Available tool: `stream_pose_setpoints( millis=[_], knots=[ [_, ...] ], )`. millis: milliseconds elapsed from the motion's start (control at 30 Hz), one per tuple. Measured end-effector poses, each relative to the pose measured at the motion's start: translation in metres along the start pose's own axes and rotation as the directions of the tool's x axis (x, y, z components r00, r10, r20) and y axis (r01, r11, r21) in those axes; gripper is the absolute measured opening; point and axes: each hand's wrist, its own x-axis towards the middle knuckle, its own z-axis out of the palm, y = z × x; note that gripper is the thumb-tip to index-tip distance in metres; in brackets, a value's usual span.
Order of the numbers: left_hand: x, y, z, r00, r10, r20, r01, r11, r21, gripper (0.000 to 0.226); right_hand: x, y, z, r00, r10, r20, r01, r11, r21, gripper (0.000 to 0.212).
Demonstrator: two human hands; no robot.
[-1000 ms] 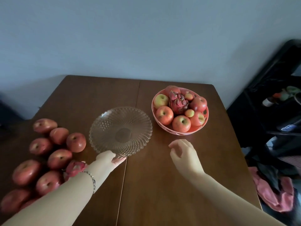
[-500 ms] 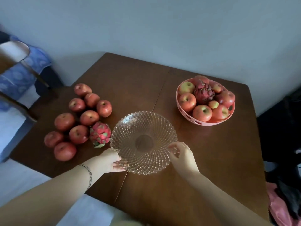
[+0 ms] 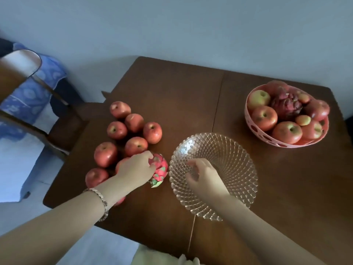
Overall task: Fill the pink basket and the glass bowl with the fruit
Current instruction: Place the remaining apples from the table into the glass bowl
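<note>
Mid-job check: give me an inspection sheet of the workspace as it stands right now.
Surface: brown wooden table, seam down the middle.
Job's things: glass bowl empty; pink basket far right, heaped with apples and a dark dragon fruit; loose apples clustered left; pink dragon fruit beside the bowl.
Clutter: nothing seen.
Grippers: left hand on the pink dragon fruit, grasp not clearly closed; right hand over the bowl's near-left rim, fingers curled, contact unclear.
Cables: nothing seen.
Surroundings: chair with blue cloth at left; pale wall behind.
</note>
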Motion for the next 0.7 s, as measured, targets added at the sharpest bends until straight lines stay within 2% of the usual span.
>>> stream_pose_setpoints(
  millis=[67, 167, 300, 400, 467, 567, 700],
  knots=[
    [0.011, -0.034, -0.012, 0.999, 0.024, -0.041, -0.02, 0.995, 0.098, 0.039, 0.014, -0.024, 0.032, 0.999, 0.017, 0.047, -0.016, 1.0, -0.019, 0.039],
    [0.024, -0.073, -0.019, 0.994, 0.052, 0.095, -0.078, 0.951, 0.298, 0.054, 0.037, -0.058, 0.08, 0.996, -0.005, 0.092, 0.009, 0.999, -0.048, 0.042],
    [0.035, -0.107, 0.003, 0.969, 0.112, 0.222, -0.197, 0.891, 0.409, 0.084, 0.066, -0.084, 0.117, 0.998, 0.058, 0.014, -0.055, 0.987, -0.149, 0.049],
    [0.036, -0.119, 0.01, 0.97, 0.176, 0.169, -0.224, 0.916, 0.333, 0.089, 0.084, -0.097, 0.127, 0.995, 0.101, -0.008, -0.1, 0.969, -0.227, 0.052],
    [0.037, -0.125, 0.008, 0.97, 0.189, 0.152, -0.224, 0.939, 0.261, 0.089, 0.098, -0.101, 0.126, 0.997, 0.075, 0.027, -0.064, 0.955, -0.29, 0.056],
    [0.037, -0.131, -0.01, 0.97, 0.195, 0.142, -0.212, 0.971, 0.114, 0.088, 0.127, -0.1, 0.115, 0.983, -0.026, 0.182, 0.108, 0.882, -0.459, 0.067],
    [0.043, -0.14, -0.042, 0.982, 0.179, 0.062, -0.173, 0.981, -0.088, 0.088, 0.164, -0.097, 0.117, 0.915, -0.057, 0.4, 0.333, 0.666, -0.667, 0.075]
  ],
)
